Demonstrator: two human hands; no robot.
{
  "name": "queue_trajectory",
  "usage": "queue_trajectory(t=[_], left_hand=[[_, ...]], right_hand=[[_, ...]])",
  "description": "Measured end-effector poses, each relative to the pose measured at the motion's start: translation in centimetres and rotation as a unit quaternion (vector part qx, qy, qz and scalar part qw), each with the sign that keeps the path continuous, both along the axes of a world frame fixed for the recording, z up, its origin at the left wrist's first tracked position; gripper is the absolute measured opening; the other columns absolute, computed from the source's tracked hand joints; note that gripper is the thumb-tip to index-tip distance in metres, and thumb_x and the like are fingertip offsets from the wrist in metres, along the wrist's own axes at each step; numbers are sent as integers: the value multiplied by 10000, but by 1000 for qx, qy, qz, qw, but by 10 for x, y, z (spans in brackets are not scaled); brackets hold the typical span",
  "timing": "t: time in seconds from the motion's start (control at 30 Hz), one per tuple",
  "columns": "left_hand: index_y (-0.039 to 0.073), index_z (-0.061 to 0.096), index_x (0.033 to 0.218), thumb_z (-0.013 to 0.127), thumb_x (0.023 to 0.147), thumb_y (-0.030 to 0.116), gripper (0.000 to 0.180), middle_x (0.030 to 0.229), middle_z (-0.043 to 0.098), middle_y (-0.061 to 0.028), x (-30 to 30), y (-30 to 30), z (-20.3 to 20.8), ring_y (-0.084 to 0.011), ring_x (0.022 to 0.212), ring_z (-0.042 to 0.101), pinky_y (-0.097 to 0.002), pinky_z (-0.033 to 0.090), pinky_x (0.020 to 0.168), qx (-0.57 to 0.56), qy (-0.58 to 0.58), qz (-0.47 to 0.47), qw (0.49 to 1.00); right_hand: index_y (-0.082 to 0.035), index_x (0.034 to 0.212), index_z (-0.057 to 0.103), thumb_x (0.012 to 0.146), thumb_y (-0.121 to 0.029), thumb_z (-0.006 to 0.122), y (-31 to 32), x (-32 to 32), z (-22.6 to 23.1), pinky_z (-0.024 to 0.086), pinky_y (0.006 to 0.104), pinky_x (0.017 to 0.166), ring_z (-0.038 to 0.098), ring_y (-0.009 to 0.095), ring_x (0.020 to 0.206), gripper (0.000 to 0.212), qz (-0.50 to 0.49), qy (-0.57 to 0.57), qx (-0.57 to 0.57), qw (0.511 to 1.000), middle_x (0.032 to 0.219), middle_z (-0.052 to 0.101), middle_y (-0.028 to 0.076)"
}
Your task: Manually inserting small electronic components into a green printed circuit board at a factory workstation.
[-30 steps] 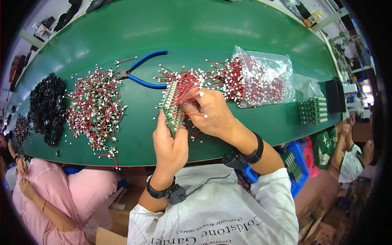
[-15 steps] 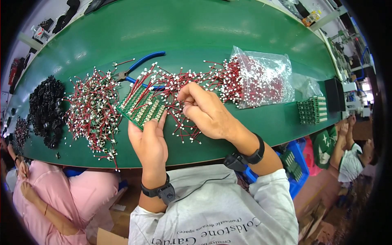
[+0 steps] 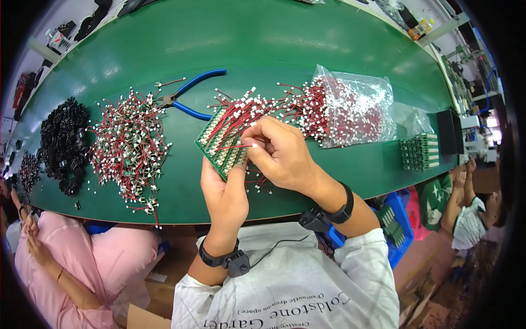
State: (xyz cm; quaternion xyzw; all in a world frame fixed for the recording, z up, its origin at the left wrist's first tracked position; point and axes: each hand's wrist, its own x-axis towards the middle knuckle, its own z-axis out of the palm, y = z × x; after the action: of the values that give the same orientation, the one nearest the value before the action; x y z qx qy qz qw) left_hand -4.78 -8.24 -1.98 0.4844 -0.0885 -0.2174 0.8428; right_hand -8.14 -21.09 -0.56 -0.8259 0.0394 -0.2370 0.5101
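The left hand (image 3: 224,189) is gripping the green board (image 3: 215,137) low down, over the table (image 3: 246,46), likely keeping its face free; the right hand (image 3: 282,151) is pinching 1 red wire (image 3: 235,146).

Near the middle of the frame, we hold a green board (image 3: 212,138) tilted in our left hand (image 3: 224,192), its face lined with slanting rows of pale connectors. Red leads (image 3: 236,114) with white tips (quite a thick bunch) crowd its upper-right side. One separate red lead (image 3: 234,146) crosses lower, its white tip by our right hand (image 3: 282,156).
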Motion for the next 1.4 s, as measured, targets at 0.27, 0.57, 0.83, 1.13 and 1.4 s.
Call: queue_trajectory(t=[0.27,0.57,0.83,1.13,1.4], left_hand=[[-34,443,1302,472,885,-69,419,1200,559,-75,-6,3,-4,-109,1063,537,-267,440,922,60,-42,-32,997],[-35,438,1290,451,883,-80,410,1191,562,-81,-7,2,0,-110,1056,544,-266,450,912,38,-36,-18,998],[-35,444,1275,451,889,-76,388,1189,562,-79,-8,3,1,-103,1050,543,-268,438,925,55,-39,-27,997],[-27,444,1304,446,890,-82,418,1180,568,-71,-7,5,4,-106,1051,539,-263,442,908,90,-52,-47,993],[-33,469,1279,448,879,-73,403,1131,581,-65,-6,8,1,-105,979,545,-246,447,853,112,-116,-30,986]], right_hand=[[12,918,614,776,30,662,-1,3,-13,498,329,565,607,219,641,151,-10,-73,-82,994,803,589,118],[14,909,610,741,50,673,-5,1,-7,474,315,543,567,195,604,183,-10,-60,-93,994,766,554,98],[11,907,609,716,62,684,-3,2,-8,491,305,540,584,177,607,212,-6,-74,-93,993,774,560,90],[18,892,613,700,53,696,-2,1,-10,522,305,547,629,210,633,211,-16,-80,-142,987,816,597,103],[16,877,613,724,53,700,-5,0,-6,514,312,537,624,217,631,180,-17,-85,-143,986,810,601,102]])
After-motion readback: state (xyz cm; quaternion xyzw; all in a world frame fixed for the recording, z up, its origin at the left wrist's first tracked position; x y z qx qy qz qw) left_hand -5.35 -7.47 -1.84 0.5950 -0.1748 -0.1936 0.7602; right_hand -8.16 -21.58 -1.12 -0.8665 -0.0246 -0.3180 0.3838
